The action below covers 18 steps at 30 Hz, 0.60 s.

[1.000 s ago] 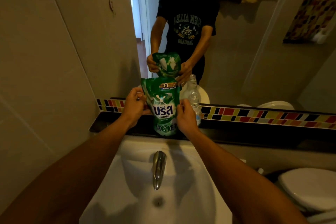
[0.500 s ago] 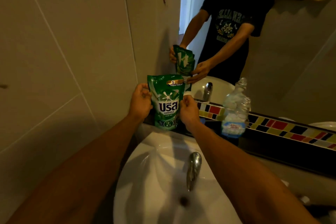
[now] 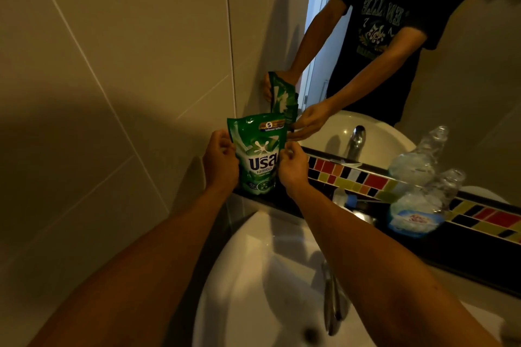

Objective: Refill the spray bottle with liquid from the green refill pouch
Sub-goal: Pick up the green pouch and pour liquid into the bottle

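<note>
Green refill pouch [image 3: 258,155] stayed upright mid-frame, unopened; left hand [image 3: 220,162] & right hand [image 3: 291,167] fingers gripped its sides; spray bottle [image 3: 423,205] slid right; we'd poured nothing.

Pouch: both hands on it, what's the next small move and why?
Probably tear open a top corner. The green pouch looks sealed, held upright by the left hand and right hand over the ledge; the bottle stands apart.

Layout: pouch far left, bottle far right, sink near.
I see pouch [image 3: 258,155] upright on ledge [image 3: 439,245] between my left hand [image 3: 220,162] and right hand [image 3: 293,167]; bottle [image 3: 423,203] right, against mirror [image 3: 465,98]; sink [image 3: 253,276] and tap [image 3: 331,301] nearer.
</note>
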Tool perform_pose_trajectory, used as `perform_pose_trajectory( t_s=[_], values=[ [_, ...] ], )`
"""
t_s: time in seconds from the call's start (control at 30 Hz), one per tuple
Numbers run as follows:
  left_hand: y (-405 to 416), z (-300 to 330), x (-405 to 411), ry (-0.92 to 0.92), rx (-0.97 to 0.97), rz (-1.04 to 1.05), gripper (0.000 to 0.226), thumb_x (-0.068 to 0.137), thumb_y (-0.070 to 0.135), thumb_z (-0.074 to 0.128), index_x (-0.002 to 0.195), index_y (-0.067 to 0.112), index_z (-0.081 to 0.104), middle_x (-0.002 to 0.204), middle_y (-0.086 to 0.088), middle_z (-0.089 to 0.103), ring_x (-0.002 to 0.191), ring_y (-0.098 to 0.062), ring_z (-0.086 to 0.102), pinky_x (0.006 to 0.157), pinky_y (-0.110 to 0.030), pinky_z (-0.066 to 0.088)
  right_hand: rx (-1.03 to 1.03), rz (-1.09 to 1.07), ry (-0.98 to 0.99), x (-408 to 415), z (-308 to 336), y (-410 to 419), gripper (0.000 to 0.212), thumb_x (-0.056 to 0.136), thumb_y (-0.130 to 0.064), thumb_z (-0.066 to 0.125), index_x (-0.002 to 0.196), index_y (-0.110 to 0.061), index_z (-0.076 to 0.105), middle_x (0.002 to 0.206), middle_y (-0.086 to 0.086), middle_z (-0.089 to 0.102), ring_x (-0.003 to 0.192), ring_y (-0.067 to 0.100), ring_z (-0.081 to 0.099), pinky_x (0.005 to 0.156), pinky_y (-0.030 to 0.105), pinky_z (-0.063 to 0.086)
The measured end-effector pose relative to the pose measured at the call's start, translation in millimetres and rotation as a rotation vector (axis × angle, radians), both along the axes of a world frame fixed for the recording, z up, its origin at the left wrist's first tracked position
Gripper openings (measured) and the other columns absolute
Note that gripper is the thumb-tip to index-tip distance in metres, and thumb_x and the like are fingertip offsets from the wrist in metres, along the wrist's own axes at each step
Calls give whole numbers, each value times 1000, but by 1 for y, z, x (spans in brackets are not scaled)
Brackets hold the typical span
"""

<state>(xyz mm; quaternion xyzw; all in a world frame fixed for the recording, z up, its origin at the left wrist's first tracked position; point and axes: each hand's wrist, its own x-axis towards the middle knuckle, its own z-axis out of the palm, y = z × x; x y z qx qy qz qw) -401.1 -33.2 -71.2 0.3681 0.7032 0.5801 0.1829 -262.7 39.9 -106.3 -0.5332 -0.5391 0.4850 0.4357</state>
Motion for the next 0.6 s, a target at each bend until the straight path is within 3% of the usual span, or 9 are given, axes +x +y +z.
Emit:
perform_pose_trajectory(
  t_s=[0.13,0.27,0.43,0.53,0.6],
  values=[
    [15,-3,-3,-28,31,59,26,96,0,47,108,20,59,96,1,62,87,-24,64,72,-43,59,7,-18,-2,-12,-6,15,19,106,-3,45,110,-13,61,100,2,67,99,21,66,87,36,59],
    [28,-4,-8,-31,68,120,27,92,-4,48,109,12,63,99,-4,64,89,-23,63,73,-37,53,21,-45,5,-19,-7,23,16,106,-6,48,108,-10,63,96,2,67,92,19,65,87,38,58],
    [31,-4,-9,-24,67,144,27,92,-5,47,109,7,63,103,-6,67,94,-22,64,77,-34,52,23,-16,7,-19,-8,24,16,107,-9,47,113,-8,62,106,11,69,97,23,66,83,36,57],
    [30,-4,-7,-31,40,163,27,95,-2,46,115,7,60,109,-8,66,100,-23,63,78,-29,46,3,32,-3,-13,-4,19,19,107,-11,47,121,-9,60,110,7,67,98,20,66,80,30,57],
    [26,-5,1,-51,-8,171,27,97,0,46,121,6,57,115,-12,64,105,-26,63,78,-29,44,-8,50,-29,-6,0,12,20,106,-9,48,122,-10,60,111,5,66,102,22,66,85,33,57]
  ],
)
